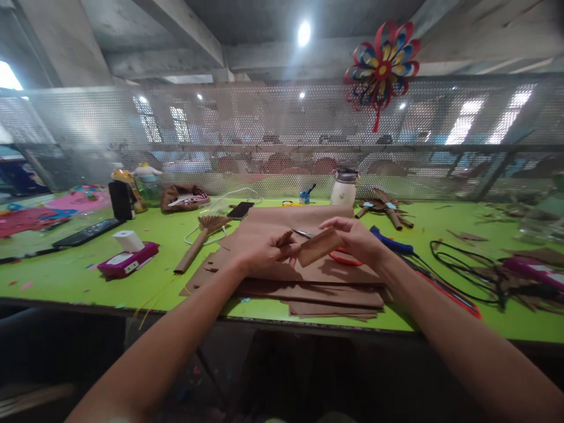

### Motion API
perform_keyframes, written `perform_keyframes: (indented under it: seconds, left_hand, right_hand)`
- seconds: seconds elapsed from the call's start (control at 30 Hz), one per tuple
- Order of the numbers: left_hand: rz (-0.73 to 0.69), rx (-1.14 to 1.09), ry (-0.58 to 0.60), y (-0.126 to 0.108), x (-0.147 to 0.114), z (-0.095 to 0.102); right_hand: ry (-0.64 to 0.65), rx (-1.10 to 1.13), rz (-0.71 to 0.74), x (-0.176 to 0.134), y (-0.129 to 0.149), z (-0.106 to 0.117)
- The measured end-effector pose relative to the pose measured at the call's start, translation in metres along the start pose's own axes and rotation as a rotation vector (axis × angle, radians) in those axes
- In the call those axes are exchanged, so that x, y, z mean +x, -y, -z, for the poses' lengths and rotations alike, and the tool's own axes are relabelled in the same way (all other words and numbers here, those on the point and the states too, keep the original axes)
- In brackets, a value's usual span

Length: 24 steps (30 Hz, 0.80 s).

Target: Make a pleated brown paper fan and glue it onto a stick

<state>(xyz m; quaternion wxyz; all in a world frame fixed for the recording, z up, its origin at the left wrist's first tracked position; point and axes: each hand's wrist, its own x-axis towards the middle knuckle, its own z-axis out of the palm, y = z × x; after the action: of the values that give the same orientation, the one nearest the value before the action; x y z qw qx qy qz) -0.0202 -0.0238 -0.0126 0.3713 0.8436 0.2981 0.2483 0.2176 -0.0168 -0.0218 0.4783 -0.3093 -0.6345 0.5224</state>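
Observation:
My left hand (268,251) is closed, its fingertips pinching a small piece of folded brown paper (284,238). In my right hand (353,238) is a brown paper piece (318,248), held by its right end between thumb and fingers. Its left end reaches my left fingertips; whether they grip it too I cannot tell. Behind and below this piece are scissors with red handles (348,259), their metal blades partly hidden. Under both hands lies a stack of brown paper sheets (304,218), stepped at the front edge of the table.
On the green table (167,220), a pleated paper fan with a rolled handle (192,249) lies left. A blue-handled glue gun (392,241), black cable (467,264) and more paper fans (390,211) are right. A white jar (343,188) and phone (241,210) stand or lie behind.

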Motion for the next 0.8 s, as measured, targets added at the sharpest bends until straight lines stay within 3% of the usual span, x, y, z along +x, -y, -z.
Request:
perform_keyframes:
  seconds: [0.1,0.2,0.37,0.43,0.5,0.6,0.7,0.8]
  left_hand:
    - [0.03,-0.198,0.107,-0.001,-0.002,-0.006]
    - [0.107,-0.383,0.163,0.002,-0.003,-0.012]
    - [0.112,-0.475,0.246,0.007,-0.001,-0.018]
    - [0.102,-0.428,0.14,0.007,0.001,-0.014]
    - [0.112,-0.374,-0.044,0.007,0.003,-0.007]
    - [0.174,-0.289,-0.239,0.005,0.005,0.003]
    - [0.183,-0.051,-0.281,0.005,0.006,0.003]
    - [0.114,0.189,-0.196,0.009,0.007,-0.005]
  right_hand:
    - [0.367,0.033,-0.083,-0.01,0.009,-0.016]
    - [0.508,0.012,-0.058,-0.018,0.017,-0.027]
    - [0.444,-0.092,0.049,-0.018,0.016,-0.03]
    - [0.362,-0.142,0.061,-0.016,0.012,-0.028]
    - [0.29,-0.222,0.054,-0.013,0.008,-0.024]
    - [0.311,-0.422,-0.034,-0.008,0.004,-0.017]
    - [0.359,-0.688,-0.082,-0.004,-0.001,-0.013]
    - [0.354,-0.859,-0.031,-0.004,-0.005,-0.016]
